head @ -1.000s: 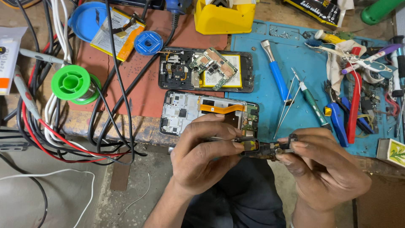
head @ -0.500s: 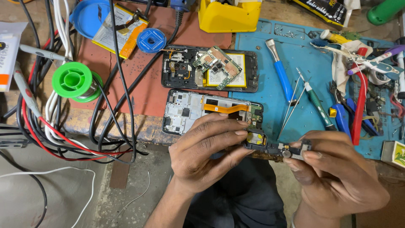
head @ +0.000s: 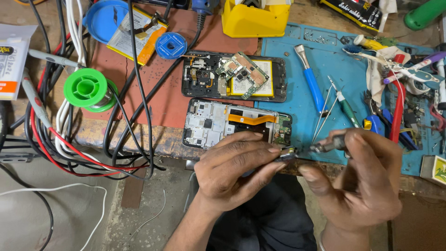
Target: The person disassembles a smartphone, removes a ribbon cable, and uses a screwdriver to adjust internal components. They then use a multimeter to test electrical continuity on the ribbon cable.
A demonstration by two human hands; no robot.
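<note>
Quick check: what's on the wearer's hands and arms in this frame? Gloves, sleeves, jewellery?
Both are bare. The left hand has no glove and no ring showing, and the forearm below it is uncovered to the frame's bottom edge, so no sleeve is visible. The right hand is also gloveless; a thin pale band, possibly a bangle, shows at its wrist near the bottom edge. No watch or markings visible.

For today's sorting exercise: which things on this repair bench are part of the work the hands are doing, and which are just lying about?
In use:
left hand pinching a small part
right hand holding a thin tool
opened phone frame, nearest the hands

Lying about:
second opened phone
green spool
blue-handled tool
yellow box
red pliers
</note>
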